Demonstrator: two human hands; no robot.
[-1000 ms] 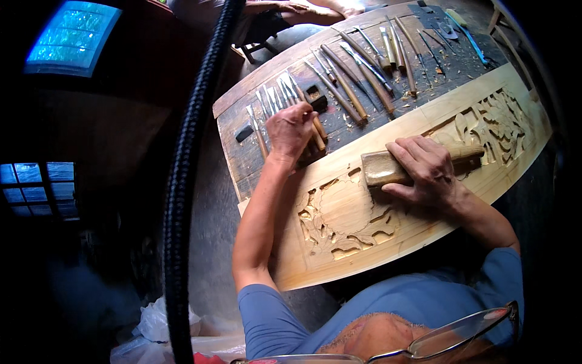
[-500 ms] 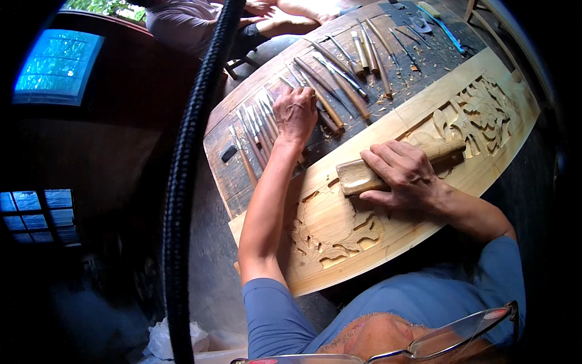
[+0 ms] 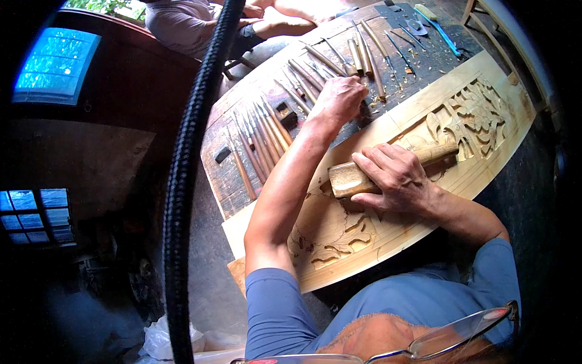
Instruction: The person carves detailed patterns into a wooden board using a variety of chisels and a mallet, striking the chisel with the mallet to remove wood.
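A pale wooden board (image 3: 388,233) with carved leaf and flower relief lies across the table in front of me. On it rests a wooden mallet (image 3: 347,181), block end to the left and handle to the right. My right hand (image 3: 394,176) is closed over the mallet, fingers draped across its top. My left hand (image 3: 344,98) is a closed fist among the carving chisels beyond the board. Whatever its curled fingers hold is hidden from view. To its left, a row of wood-handled chisels (image 3: 274,124) lies side by side; further chisels (image 3: 377,85) lie to its right.
Wood chips are scattered over the dark worktable (image 3: 212,188). A blue-handled brush (image 3: 445,37) lies at its far right, and a small black block (image 3: 223,155) at its left. Beyond the table sits another person (image 3: 182,27). A black braided cable (image 3: 188,164) crosses the view.
My left hand has moved right along the chisels, uncovering a dark box-like piece and several handles. My right hand stays on the mallet. The view has shifted slightly.
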